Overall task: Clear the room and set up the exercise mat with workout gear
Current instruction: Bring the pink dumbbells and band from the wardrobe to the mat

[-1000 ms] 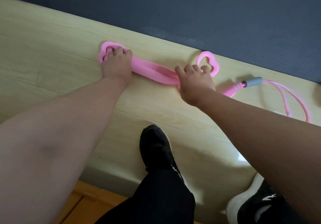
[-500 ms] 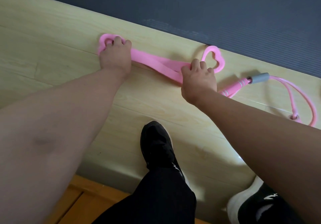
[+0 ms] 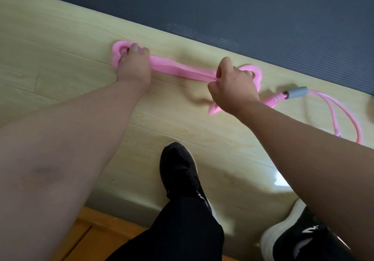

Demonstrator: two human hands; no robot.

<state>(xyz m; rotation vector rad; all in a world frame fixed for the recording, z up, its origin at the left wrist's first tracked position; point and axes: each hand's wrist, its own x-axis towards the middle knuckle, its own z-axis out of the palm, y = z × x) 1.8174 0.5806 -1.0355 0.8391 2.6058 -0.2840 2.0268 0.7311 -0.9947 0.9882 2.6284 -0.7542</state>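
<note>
Your left hand (image 3: 132, 66) and right hand (image 3: 232, 86) each close on the pink resistance band (image 3: 182, 69), lying on the floor (image 3: 60, 38) beside the mat (image 3: 263, 7). It looks soft and stretchy; hold its handles.

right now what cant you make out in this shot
- Head view: the right handle of the pink resistance band is mostly covered by the right hand.
- The left hand hides most of the left handle.
- The jump rope loop is partly hidden behind the right forearm.
- The exercise mat is cut off by the top and right edges.
</note>
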